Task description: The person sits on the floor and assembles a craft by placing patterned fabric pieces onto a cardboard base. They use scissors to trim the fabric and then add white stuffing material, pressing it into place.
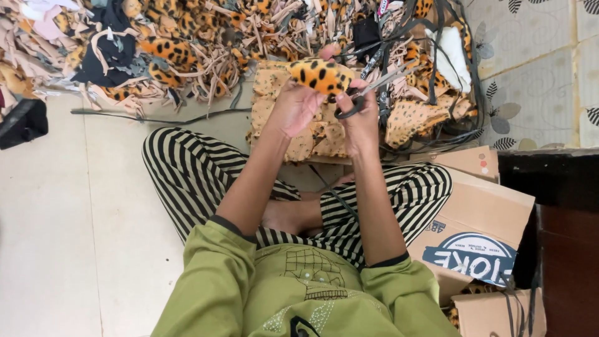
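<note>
I sit cross-legged on a pale tiled floor in striped trousers. My left hand holds a small orange piece of leopard-print fabric up in front of me. My right hand grips a pair of scissors by the black handles, with the metal blades pointing up and to the right, touching the fabric piece. Under my hands lies a stack of tan spotted fabric pieces.
A large heap of leopard-print, beige and black fabric scraps covers the floor ahead. Black straps tangle at the right. A cardboard box stands by my right knee, next to a dark wooden edge. A black object lies at far left.
</note>
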